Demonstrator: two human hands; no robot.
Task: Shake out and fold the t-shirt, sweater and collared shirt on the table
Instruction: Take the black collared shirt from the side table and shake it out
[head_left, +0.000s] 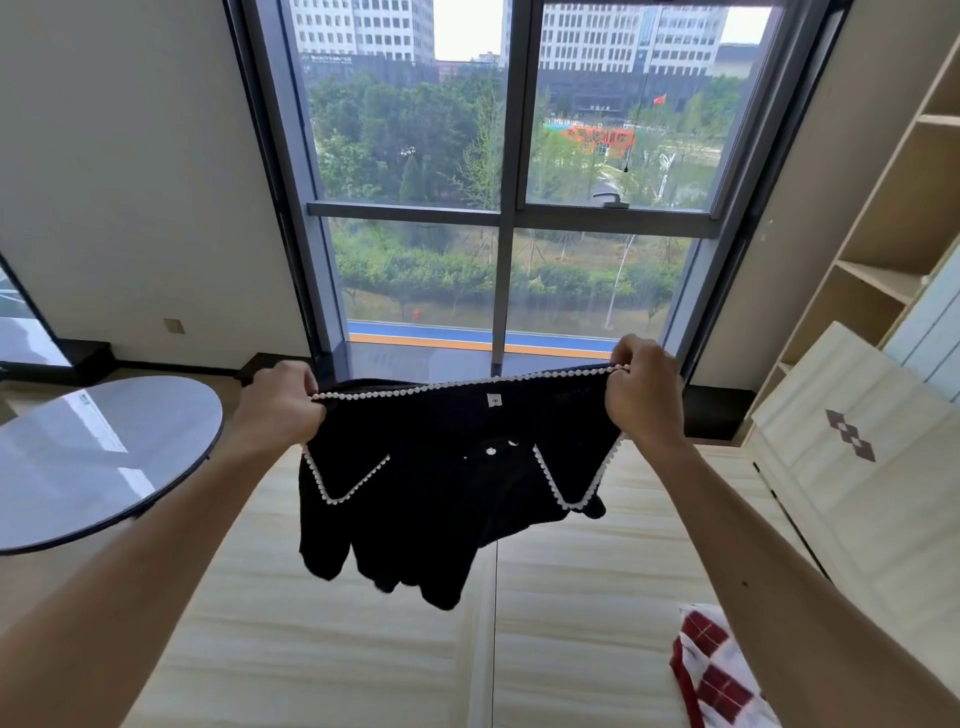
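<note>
Garment: a black collared shirt (457, 483) with white scalloped trim hangs in mid-air before the window (498, 208), stretched along its top edge between both hands.
Left hand: the left hand (283, 408) is pinched shut on the trimmed edge at the shirt's left end.
Right hand: the right hand (641, 392) is clamped on the same edge at the right end, a little higher than the left.
Long axis: the held edge runs side to side across the view, tilting up toward the right; the body and sleeves droop below it, bunched and uneven.
Relation to hands: the shirt lies between and below the two fists, neither nearer than the other; its lowest folds hang clear above the pale wooden worktop (363, 649).
Step judged: the shake-out, with the lay-down and fold not yet done.
Also on the worktop: a red-and-white checked garment (711, 675) lies near the right forearm, well apart from the shirt.
Aside: a round glass table (93, 457) stands to the left.
</note>
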